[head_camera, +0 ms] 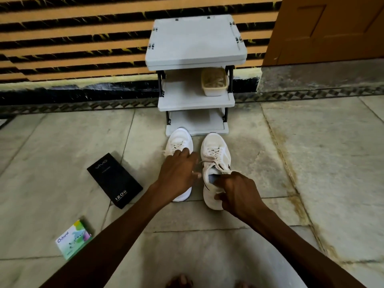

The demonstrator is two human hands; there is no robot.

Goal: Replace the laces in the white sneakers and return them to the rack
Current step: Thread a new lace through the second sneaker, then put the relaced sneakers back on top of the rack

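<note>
1. Two white sneakers stand side by side on the stone floor [291,163], toes pointing at the foot of a white three-shelf rack [195,38] that stands against the striped wall [72,38] at the floor's far edge
2. The left hand [178,173] lies over the left sneaker [179,140], covering its rear half; the fingers reach forward, loosely spread, and rest on the laces – they hold nothing that can be seen
3. The right hand [236,192] grips the right sneaker [216,150] at the heel: the fingers curl into the opening and the thumb presses the outside of the collar. This sneaker's laces are threaded, with the ends loose near the tongue
4. On the rack's middle shelf, in its right corner, sits a cream basket [215,83]; what it holds is too blurred to tell
5. Left of the sneakers a black box [114,179] lies flat on the floor, and nearer the floor's near left corner lies a small green-and-white carton [73,239] – well apart from the shoes
6. A brown door [332,28] fills the far right corner
</note>
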